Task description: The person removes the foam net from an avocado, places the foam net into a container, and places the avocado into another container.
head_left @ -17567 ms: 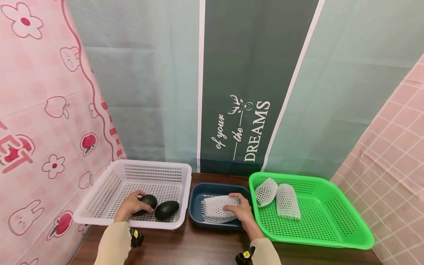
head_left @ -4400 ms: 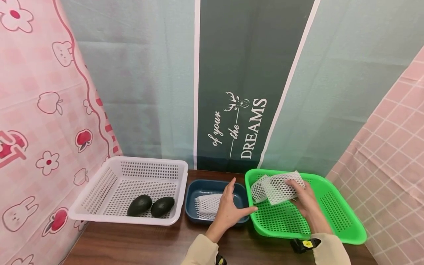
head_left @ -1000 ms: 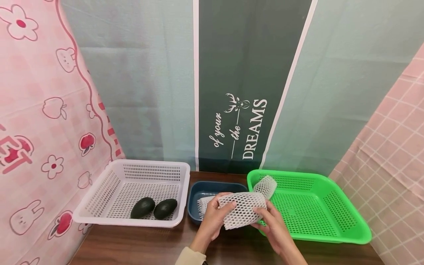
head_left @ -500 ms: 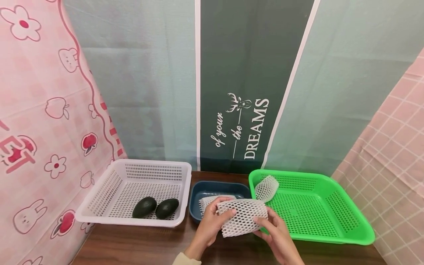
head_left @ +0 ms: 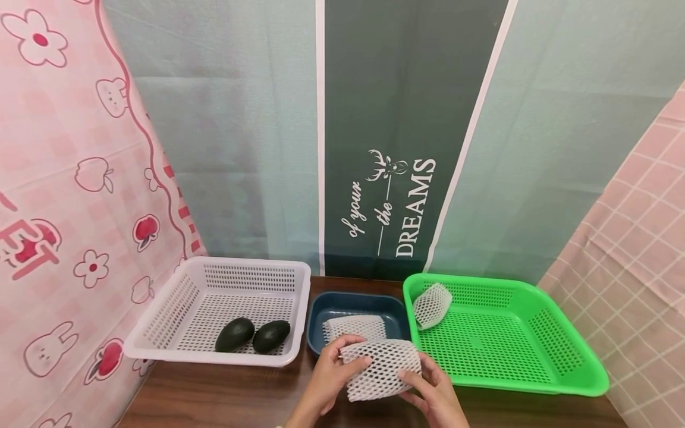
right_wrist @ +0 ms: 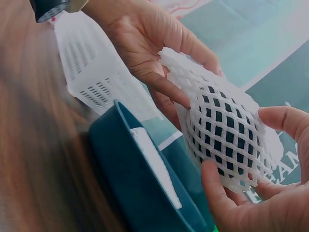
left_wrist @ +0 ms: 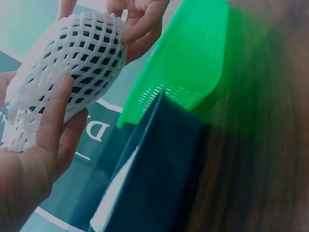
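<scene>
Both hands hold a white foam net sleeve (head_left: 381,367) in front of the blue tray (head_left: 374,300). A dark, rounded thing fills it and shows through the mesh in both wrist views. My left hand (head_left: 330,373) grips its left end, thumb on top. My right hand (head_left: 430,389) pinches its right end between thumb and fingers. In the blue tray lies more white foam netting (head_left: 355,327), partly hidden by the hands in the head view. Two dark green avocados (head_left: 234,335) sit side by side in the white basket (head_left: 160,359).
On the right stands a green basket (head_left: 503,333), with another netted piece (head_left: 432,306) in its back left corner. The containers stand in a row on a brown wooden table (head_left: 225,398). Curtains hang behind and at both sides.
Earlier the right hand held the netted piece over the green basket while the left hand was spread above the blue tray. Both hands now hold it, slightly lower and nearer than half a second ago.
</scene>
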Demonstrator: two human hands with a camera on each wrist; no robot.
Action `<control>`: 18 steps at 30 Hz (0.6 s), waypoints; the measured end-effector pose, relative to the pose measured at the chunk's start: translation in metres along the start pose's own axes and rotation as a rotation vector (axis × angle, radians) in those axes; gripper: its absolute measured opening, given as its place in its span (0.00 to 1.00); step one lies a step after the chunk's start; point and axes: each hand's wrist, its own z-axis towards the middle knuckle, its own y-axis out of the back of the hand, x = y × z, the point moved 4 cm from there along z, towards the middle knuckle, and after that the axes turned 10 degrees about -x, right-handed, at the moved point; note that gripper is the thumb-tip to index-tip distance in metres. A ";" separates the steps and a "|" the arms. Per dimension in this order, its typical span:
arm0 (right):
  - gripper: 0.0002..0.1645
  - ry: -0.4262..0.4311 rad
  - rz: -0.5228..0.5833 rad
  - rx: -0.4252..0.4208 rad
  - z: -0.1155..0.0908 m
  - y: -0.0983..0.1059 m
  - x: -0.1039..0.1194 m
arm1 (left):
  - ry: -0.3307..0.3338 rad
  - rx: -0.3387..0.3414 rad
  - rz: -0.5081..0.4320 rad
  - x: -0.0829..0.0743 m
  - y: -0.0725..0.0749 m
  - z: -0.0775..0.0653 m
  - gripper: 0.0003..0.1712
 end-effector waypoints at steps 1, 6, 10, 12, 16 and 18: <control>0.39 -0.005 -0.002 0.010 0.000 -0.001 -0.003 | 0.006 0.000 -0.002 0.001 0.002 -0.001 0.19; 0.41 -0.050 0.000 0.064 -0.001 -0.003 -0.017 | 0.032 0.007 -0.029 0.008 0.010 -0.009 0.20; 0.42 -0.098 -0.045 0.055 -0.002 -0.002 -0.029 | 0.079 0.006 -0.046 0.015 0.016 -0.015 0.20; 0.41 -0.105 -0.081 0.039 -0.003 -0.002 -0.035 | 0.097 0.003 -0.040 0.019 0.018 -0.018 0.21; 0.38 -0.086 -0.107 0.023 -0.003 -0.002 -0.047 | 0.142 -0.018 -0.021 0.026 0.023 -0.022 0.21; 0.36 -0.077 -0.093 0.025 -0.002 -0.002 -0.053 | 0.182 -0.030 -0.011 0.030 0.027 -0.025 0.21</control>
